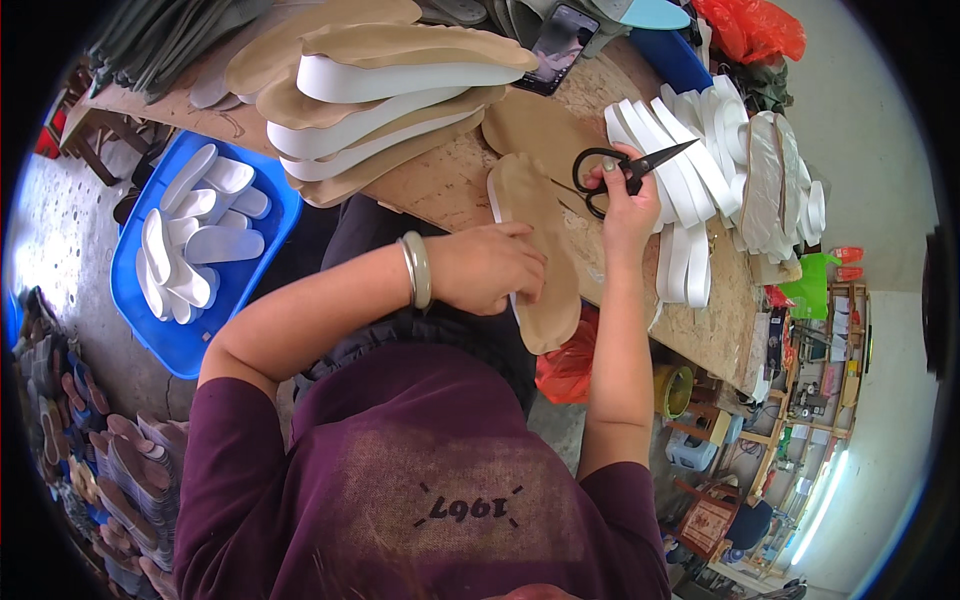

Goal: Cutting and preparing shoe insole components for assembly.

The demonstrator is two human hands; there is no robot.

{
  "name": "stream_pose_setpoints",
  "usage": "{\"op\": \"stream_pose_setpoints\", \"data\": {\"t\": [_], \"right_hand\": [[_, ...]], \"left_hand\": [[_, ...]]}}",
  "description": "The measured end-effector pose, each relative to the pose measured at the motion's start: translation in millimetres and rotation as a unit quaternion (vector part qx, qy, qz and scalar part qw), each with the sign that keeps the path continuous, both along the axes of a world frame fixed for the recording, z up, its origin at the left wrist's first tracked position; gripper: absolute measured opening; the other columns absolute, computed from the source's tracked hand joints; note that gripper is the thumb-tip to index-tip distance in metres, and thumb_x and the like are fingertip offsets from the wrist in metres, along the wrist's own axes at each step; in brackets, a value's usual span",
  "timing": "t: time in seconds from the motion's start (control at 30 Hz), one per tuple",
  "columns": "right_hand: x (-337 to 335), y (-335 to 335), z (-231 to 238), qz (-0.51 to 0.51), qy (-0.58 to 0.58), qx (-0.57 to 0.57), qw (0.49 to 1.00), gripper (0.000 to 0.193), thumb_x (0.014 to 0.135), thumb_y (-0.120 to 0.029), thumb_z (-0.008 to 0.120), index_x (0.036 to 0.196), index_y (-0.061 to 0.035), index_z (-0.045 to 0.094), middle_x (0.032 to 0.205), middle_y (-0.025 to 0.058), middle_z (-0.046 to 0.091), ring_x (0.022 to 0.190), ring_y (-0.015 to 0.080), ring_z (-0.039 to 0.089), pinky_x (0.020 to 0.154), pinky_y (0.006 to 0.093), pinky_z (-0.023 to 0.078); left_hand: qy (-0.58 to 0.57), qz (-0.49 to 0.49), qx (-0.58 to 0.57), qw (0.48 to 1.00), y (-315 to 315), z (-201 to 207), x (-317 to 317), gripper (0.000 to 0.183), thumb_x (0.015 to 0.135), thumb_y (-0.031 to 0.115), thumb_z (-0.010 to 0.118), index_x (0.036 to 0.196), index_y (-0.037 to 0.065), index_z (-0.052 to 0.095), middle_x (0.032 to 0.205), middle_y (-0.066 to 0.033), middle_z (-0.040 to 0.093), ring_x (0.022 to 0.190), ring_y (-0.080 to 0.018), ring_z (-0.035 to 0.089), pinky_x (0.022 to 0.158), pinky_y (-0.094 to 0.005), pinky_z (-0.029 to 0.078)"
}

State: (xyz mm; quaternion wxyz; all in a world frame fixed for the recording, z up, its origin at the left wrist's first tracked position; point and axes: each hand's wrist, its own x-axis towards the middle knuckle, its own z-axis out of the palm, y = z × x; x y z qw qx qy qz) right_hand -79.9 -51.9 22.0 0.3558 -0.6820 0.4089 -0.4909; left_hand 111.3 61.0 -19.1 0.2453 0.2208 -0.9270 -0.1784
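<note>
My left hand (492, 268), with a pale bangle at the wrist, grips the near side of a tan-covered shoe sole (545, 245). Its fingers lie curled on the tan face, and a white edge shows along the sole's left side. The sole's near end juts past the table edge. In my right hand (630, 195) is a pair of black scissors (640, 175), held by the handles with the blades pointing right and away from the sole. Beyond the sole, a flat tan piece (540, 125) lies on the wooden table (440, 190).
Left of my hands, tan-covered white soles (410, 75) are stacked high. White sole pieces (680, 160) stand in rows at the right. A phone (560, 48) lies at the back. The blue bin (285, 225) on the floor holds several white pieces. A red bag (570, 365) hangs below the table edge.
</note>
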Motion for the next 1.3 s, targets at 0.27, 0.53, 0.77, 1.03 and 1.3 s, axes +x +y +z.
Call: {"op": "stream_pose_setpoints", "data": {"t": [0.27, 0.53, 0.77, 1.03, 1.3], "right_hand": [[27, 8, -1, 0.083, 0.124, -0.033, 0.988, 0.026, 0.090, -0.008, 0.070, 0.115, -0.0027, 0.066, 0.083, 0.0044, 0.070, 0.069, 0.0090, 0.066, 0.066, 0.0245, 0.053], [19, -32, -11, 0.063, 0.036, 0.117, 0.991, 0.025, 0.094, -0.009, 0.065, 0.116, 0.0010, 0.063, 0.078, 0.0052, 0.066, 0.067, 0.0122, 0.064, 0.063, 0.0258, 0.051], [5, -32, -7, 0.103, -0.008, 0.172, 0.980, 0.021, 0.093, -0.009, 0.065, 0.111, 0.0010, 0.063, 0.073, 0.0054, 0.062, 0.062, 0.0141, 0.061, 0.059, 0.0266, 0.050], [0, -19, -9, 0.036, -0.034, 0.123, 0.991, 0.019, 0.095, -0.008, 0.062, 0.112, 0.0004, 0.063, 0.072, 0.0042, 0.063, 0.064, 0.0109, 0.061, 0.060, 0.0256, 0.049], [-7, -21, 5, 0.046, -0.029, 0.116, 0.992, 0.022, 0.095, -0.010, 0.063, 0.115, -0.0001, 0.062, 0.076, 0.0047, 0.062, 0.066, 0.0141, 0.061, 0.064, 0.0288, 0.053]], "left_hand": [[-0.100, 0.389, -0.067, 0.913, 6, 1, -68, 0.080, 0.086, 0.062, 0.058, 0.130, -0.005, 0.054, 0.134, -0.0253, 0.052, 0.131, -0.0394, 0.045, 0.112, -0.0507, 0.030], [-0.132, 0.265, -0.060, 0.953, 4, 1, -34, 0.092, 0.083, 0.067, 0.057, 0.141, -0.004, 0.046, 0.147, -0.0254, 0.043, 0.138, -0.0406, 0.038, 0.116, -0.0470, 0.023], [-0.114, 0.212, -0.036, 0.970, 0, 0, -18, 0.092, 0.081, 0.064, 0.063, 0.142, -0.002, 0.044, 0.150, -0.0237, 0.040, 0.141, -0.0386, 0.035, 0.117, -0.0474, 0.024], [-0.125, 0.165, -0.033, 0.978, -1, 8, -9, 0.094, 0.075, 0.060, 0.070, 0.141, 0.000, 0.044, 0.150, -0.0206, 0.040, 0.141, -0.0378, 0.036, 0.118, -0.0464, 0.026], [-0.096, 0.099, -0.008, 0.990, -8, 11, 4, 0.097, 0.066, 0.051, 0.080, 0.141, 0.001, 0.043, 0.151, -0.0200, 0.039, 0.141, -0.0350, 0.036, 0.119, -0.0458, 0.026]]}}
